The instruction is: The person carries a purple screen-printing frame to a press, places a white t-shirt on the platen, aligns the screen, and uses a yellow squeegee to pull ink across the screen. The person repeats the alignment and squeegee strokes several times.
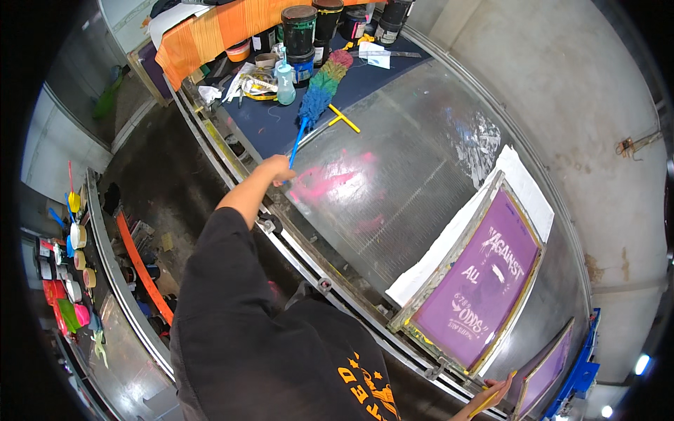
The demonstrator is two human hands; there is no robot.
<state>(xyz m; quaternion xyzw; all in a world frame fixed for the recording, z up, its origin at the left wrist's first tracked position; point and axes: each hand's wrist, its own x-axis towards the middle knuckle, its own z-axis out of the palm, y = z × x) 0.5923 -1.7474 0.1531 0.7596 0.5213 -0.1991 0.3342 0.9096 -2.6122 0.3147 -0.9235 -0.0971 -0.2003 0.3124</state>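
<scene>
My left hand (pixel 275 170) is closed round the blue handle of a fluffy duster (pixel 324 88), reaching over the near edge of a long metal table. The duster's head is blue, green and pink and points toward the far end. By it on the table is a yellow T-shaped tool (pixel 343 119). At the lower right, my right hand (pixel 496 394) has a thin yellow stick (pixel 482 405) across its fingers. It is next to a tilted purple printing screen (pixel 546 373); whether it touches that frame, I cannot tell.
A larger purple screen with white lettering (pixel 477 274) rests on white sheeting (pixel 414 281). Dark ink tubs (pixel 300 31), a pale spray bottle (pixel 286 84) and orange cloth (pixel 210 35) crowd the far end. A rail (pixel 309 259) edges the table (pixel 393 182). At left stands a cluttered bench (pixel 123 337).
</scene>
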